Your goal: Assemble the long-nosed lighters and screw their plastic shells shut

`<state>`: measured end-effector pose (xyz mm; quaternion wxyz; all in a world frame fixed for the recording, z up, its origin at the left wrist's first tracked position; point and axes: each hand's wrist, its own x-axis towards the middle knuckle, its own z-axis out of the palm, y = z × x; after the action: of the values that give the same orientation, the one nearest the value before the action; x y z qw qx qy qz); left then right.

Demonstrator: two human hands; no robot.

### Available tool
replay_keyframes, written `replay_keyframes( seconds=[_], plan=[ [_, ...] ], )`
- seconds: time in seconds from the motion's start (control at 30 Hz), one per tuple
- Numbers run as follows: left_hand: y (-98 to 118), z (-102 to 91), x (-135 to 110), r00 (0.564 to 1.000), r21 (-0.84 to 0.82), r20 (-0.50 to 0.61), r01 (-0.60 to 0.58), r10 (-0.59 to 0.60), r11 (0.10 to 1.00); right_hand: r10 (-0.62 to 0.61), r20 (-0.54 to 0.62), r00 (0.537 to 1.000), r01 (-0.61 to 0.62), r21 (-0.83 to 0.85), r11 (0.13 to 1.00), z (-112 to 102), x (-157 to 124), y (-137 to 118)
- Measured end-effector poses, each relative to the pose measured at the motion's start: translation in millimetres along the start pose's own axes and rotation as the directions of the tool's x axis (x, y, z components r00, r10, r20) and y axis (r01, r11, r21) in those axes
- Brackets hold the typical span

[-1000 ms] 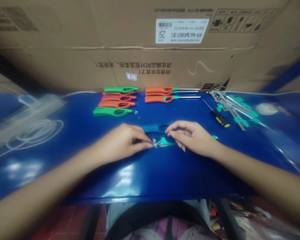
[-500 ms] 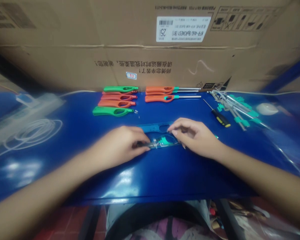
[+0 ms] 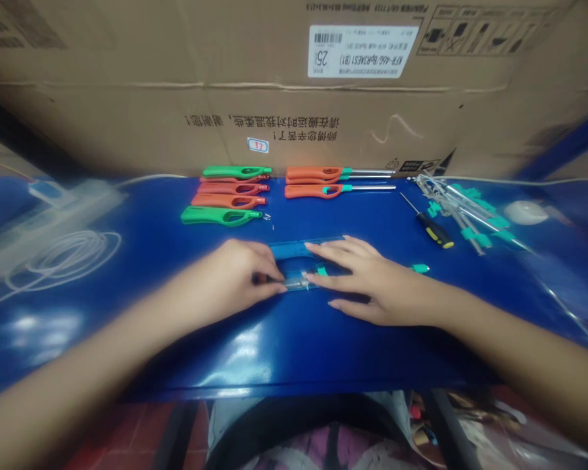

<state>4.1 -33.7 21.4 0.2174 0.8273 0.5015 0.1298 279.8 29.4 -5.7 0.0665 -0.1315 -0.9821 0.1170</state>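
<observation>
Two see-through blue halves of a lighter's casing lie in front of me on the table. The far blue casing half is partly covered by my fingers. In the near blue casing half sit a clear tube-like part and a green piece. My left hand is closed, thumb and fingers pinched on the left end of the near half. Spread over the right part of both halves is my right hand, with its fingers stretched out. One fingertip is by the inner parts; the casing's right ends are hidden.
Behind lie green and orange lighter bodies and orange lighters with metal rods. To the right are a screwdriver, a small green-tipped part and a pile of rods. A coiled white cable rests left; cardboard stands behind.
My right hand has shifted left over the casing halves, its fingers spreading from a pinch. A green-tipped part now shows beyond it. My left hand keeps its grip, moving slightly left.
</observation>
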Motion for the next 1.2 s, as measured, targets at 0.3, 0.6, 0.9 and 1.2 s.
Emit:
replay_keyframes(
  seconds=[0.3, 0.6, 0.9, 1.2],
  plan=[
    [-3.5, -1.4, -2.7, 0.998, 0.001, 0.026, -0.051, 0.051, 0.999, 0.054, -0.123, 0.991, -0.044, 0.082, 0.996, -4.2, 0.3, 2.7],
    [-0.4, -4.8, -2.9, 1.000, 0.122, 0.010, 0.024, -0.026, 0.992, 0.101, -0.165, 0.981, -0.077, 0.142, 0.987, -4.5, 1.1, 8.7],
    [3.2, -3.6, -1.5, 0.996, 0.167, -0.010, -0.088, 0.091, 0.982, -0.081, -0.124, 0.989, 0.080, -0.013, 0.997, -8.1, -1.7, 8.7],
    [0.0, -0.7, -0.8, 0.997, 0.143, -0.007, -0.079, 0.081, 0.987, -0.101, -0.118, 0.988, 0.102, -0.002, 0.995, -8.7, -1.9, 8.7]
  ],
)
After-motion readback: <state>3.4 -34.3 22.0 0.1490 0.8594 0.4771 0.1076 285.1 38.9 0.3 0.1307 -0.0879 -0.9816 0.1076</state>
